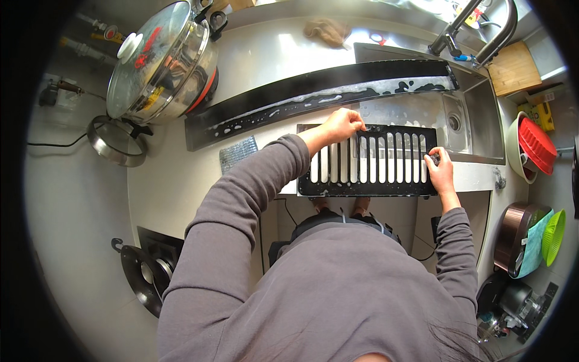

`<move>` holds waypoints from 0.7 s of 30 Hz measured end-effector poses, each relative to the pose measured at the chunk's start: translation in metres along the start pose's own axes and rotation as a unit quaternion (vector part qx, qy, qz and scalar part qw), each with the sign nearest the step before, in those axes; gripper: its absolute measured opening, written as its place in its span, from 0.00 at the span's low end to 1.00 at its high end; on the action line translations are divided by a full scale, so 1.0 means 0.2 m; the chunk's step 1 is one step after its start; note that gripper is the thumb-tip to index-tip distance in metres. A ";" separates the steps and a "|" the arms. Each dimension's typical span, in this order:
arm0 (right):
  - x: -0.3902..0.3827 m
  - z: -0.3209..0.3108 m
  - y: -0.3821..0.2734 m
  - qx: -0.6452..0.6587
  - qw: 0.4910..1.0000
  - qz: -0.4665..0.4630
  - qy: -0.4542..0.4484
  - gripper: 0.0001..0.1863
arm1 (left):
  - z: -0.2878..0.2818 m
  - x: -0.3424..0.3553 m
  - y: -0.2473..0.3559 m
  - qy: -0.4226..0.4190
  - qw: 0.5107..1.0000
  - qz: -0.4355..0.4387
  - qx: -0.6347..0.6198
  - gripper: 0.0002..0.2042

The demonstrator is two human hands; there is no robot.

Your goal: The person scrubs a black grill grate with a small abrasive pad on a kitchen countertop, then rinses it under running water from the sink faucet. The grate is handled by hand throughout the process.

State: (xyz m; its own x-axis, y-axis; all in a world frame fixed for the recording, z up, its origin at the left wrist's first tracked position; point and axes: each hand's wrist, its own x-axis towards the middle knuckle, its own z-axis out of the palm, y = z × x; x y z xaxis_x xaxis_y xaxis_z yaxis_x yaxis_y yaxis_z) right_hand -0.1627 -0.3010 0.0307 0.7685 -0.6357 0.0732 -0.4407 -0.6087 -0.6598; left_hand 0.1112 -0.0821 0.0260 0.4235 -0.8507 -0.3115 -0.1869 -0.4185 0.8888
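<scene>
A black slotted grate (368, 161) lies flat across the front edge of the steel sink (476, 120), wet with soap foam. My left hand (341, 124) grips its far left edge with the fingers curled over the rim. My right hand (440, 169) pinches its right end, with something small and dark under the fingers that I cannot make out. A long black panel (313, 99) streaked with white suds lies behind the grate, reaching from the counter over the sink.
A big steel pot with a glass lid (161, 63) stands at the back left, a grey scrub cloth (237, 152) beside the panel. The faucet (476, 27) rises at the back right. Bowls and a red colander (534, 145) sit low on the right.
</scene>
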 end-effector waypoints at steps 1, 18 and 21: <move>0.00 0.00 0.00 -0.002 1.000 0.000 0.000 0.10 | 0.01 0.00 0.00 0.002 1.000 -0.005 -0.008 0.07; -0.01 -0.04 0.01 0.006 1.000 -0.022 0.002 0.08 | 0.11 -0.03 -0.01 0.063 0.996 -0.038 -0.047 0.06; -0.01 -0.05 0.02 0.011 0.999 -0.035 0.014 0.05 | 0.13 -0.02 -0.02 0.060 0.997 -0.031 -0.040 0.05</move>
State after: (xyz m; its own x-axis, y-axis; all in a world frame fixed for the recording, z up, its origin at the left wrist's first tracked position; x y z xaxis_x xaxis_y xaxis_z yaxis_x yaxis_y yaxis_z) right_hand -0.1710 -0.3071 0.0360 0.7835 -0.6052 0.1411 -0.3752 -0.6417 -0.6689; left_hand 0.0885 -0.0857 0.0149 0.5352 -0.7785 -0.3279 -0.0885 -0.4377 0.8948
